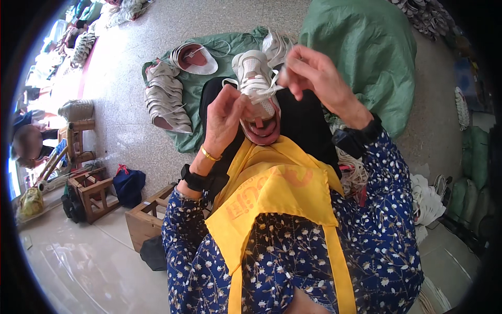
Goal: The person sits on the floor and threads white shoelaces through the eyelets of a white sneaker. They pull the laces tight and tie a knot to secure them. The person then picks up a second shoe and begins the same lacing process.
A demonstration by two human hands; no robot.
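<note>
Showing, L to R: speckled floor (pixel 120 125), blue bag (pixel 129 189), wooden stool (pixel 142 222); row of white shoes (pixel 163 99) on green sheet (pixel 222 68); L hand (pixel 225 118) clamped on white lace (pixel 269 92); sneaker (pixel 253 65) on dark-trousered lap (pixel 308 123); yellow apron (pixel 269 201) w/ orange lettering (pixel 238 210); R hand (pixel 321 78), apart from L, pinching lace too; green sack (pixel 361 63), contents hidden.

wooden stool (pixel 142 229) | dark blue bag (pixel 129 188) | bamboo-like frame (pixel 82 125), perhaps a chair

Speckled grey terrazzo flooring (pixel 123 57) spreads across the upper part, crossed by a reddish strip (pixel 82 81); glossy pale tiles (pixel 78 256) reflect light at lower left. A boxy wooden stool (pixel 142 225) stands near a bamboo chair (pixel 82 125). Bright, bluish-white light floods the left edge.
</note>
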